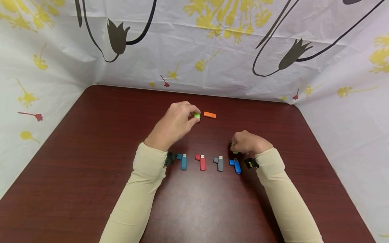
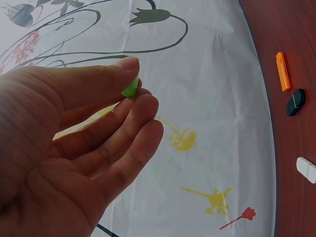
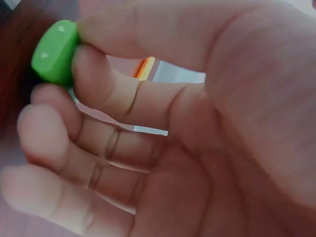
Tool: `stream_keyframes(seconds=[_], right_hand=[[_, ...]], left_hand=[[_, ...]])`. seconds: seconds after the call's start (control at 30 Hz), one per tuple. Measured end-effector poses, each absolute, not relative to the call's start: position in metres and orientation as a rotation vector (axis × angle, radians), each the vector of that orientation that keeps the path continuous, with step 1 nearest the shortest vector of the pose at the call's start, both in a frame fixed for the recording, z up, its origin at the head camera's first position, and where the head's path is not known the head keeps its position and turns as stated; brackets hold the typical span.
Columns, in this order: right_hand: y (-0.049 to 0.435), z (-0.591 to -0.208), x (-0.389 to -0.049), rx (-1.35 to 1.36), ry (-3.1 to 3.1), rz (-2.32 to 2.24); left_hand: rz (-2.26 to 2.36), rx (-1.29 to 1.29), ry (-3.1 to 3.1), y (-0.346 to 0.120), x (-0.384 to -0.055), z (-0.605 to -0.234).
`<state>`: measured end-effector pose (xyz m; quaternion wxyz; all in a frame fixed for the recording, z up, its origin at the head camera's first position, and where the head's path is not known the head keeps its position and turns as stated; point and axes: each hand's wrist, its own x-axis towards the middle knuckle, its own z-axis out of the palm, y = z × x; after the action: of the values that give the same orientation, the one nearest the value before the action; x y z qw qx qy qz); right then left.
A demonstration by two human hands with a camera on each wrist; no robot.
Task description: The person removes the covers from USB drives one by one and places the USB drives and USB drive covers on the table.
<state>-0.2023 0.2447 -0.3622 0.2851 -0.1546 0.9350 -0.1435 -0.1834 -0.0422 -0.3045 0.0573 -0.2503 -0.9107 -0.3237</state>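
Note:
My left hand (image 1: pixel 179 119) is raised over the far middle of the table, pinching a small bright green piece (image 1: pixel 197 115) between thumb and fingers. Most of that piece is hidden by the fingertips in the left wrist view. Lower and to the right, my right hand (image 1: pixel 245 141) pinches another green piece (image 3: pixel 55 53), rounded at the edges with small white marks, at the tips of thumb and forefinger. Just below the right hand lies a blue USB flash drive (image 1: pixel 237 166). An orange stick-shaped piece (image 1: pixel 210 115) lies right of the left hand.
Left of the blue drive, a grey flash drive (image 1: pixel 220 165), a red one (image 1: pixel 202 164) and a teal one (image 1: pixel 183 162) lie in a row. The left wrist view shows a black piece (image 2: pixel 296 102) and a white piece (image 2: pixel 306 170). A patterned white sheet (image 1: pixel 194 67) hangs behind the table (image 1: pixel 121 114).

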Motion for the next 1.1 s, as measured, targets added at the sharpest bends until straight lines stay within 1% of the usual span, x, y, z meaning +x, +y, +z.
stream_keyframes(seconds=[0.33,0.53,0.73,1.1], right_hand=[[0.243,-0.363,-0.203,-0.370,2.502,-0.367],[0.247,-0.359,-0.203,-0.408,2.507,-0.351],[0.249,-0.340,-0.199,-0.471,2.603,-0.327],[0.233,-0.302,-0.189,-0.449,2.934,-0.391]], left_hand=[[-0.974,-0.757,-2.766,-0.041,-0.182,-0.303],[-0.966,-0.757,-2.772,-0.041,-0.181,-0.303],[-0.964,-0.778,-2.755,-0.040,-0.182,-0.305],[-0.957,-0.800,-2.742,-0.040,-0.181,-0.307]])
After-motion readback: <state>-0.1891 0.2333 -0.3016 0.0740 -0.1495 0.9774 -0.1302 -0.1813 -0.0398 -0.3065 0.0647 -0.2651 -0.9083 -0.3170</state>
